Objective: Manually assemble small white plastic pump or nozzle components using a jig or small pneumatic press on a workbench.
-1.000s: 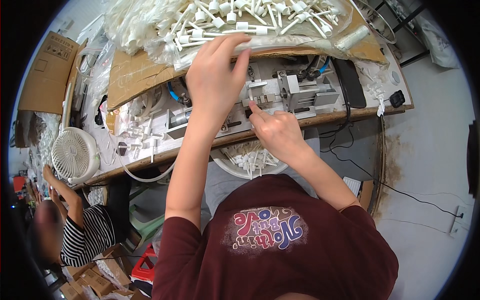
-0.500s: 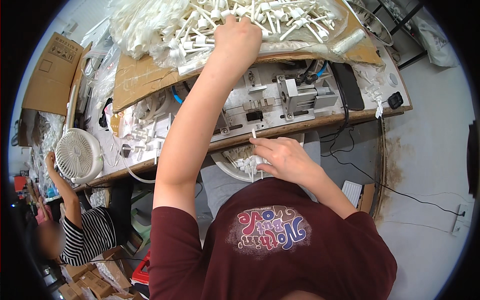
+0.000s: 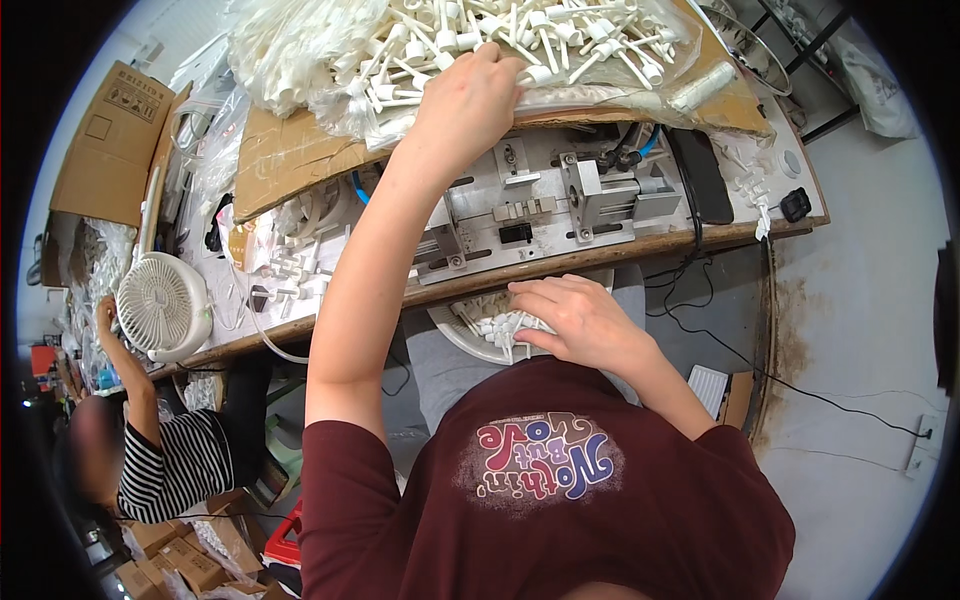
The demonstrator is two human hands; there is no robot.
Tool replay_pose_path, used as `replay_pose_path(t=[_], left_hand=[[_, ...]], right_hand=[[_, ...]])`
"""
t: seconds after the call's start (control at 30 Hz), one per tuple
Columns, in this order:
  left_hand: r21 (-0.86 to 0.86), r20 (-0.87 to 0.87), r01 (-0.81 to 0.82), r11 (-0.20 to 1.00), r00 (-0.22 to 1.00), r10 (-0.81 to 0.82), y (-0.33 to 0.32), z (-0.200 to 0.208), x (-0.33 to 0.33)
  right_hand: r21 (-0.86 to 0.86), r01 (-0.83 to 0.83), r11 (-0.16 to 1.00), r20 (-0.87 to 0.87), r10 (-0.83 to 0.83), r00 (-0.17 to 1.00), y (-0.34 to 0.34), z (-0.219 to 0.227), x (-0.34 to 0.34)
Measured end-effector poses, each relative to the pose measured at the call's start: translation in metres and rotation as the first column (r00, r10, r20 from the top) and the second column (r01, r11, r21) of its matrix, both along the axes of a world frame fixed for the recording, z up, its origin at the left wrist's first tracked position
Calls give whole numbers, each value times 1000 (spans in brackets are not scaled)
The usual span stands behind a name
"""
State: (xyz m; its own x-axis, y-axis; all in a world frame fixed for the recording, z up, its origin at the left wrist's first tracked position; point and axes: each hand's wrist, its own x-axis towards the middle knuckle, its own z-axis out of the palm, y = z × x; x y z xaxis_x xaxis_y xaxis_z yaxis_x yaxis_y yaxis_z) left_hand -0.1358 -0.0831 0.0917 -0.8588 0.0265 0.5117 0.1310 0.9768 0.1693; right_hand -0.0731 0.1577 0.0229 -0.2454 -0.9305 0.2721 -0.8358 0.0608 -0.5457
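Note:
My left hand (image 3: 470,105) is stretched to the near edge of a heap of white plastic stemmed caps (image 3: 560,35) on a clear plastic sheet. Its fingers are curled together around a white stemmed part (image 3: 536,76), whose cap shows beside the fingertips; the grip itself is partly hidden. My right hand (image 3: 580,320) hovers over a white bowl (image 3: 470,343) in my lap, fingers extended and thumb apart from them. Small white stemmed parts (image 3: 505,325) lie in the bowl below the fingers. No part shows held in that hand.
A metal fixture (image 3: 600,195) sits on the bench under the cardboard (image 3: 290,150). A black phone (image 3: 700,175) lies to its right. At the left stand a white fan (image 3: 163,305) and a cardboard box (image 3: 108,150). A co-worker in a striped shirt (image 3: 180,465) sits farther left.
My left hand has drawn slightly back toward me at the heap's edge. The white stem that stuck up at my right fingertips no longer shows; that hand remains over the bowl.

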Motion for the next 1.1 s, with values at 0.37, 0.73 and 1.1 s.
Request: replay_pose_path(t=[0.37, 0.73, 1.1], left_hand=[[300, -142, 122, 946, 986, -82, -13, 4, 16], [605, -95, 416, 679, 884, -457, 21, 21, 95], [903, -88, 43, 428, 992, 87, 21, -10, 142]], right_hand=[[-181, 186, 966, 54, -179, 982, -2, 5, -11], [-348, 401, 847, 937, 311, 157, -12, 31, -30], [-311, 308, 899, 329, -202, 923, -14, 4, -22]])
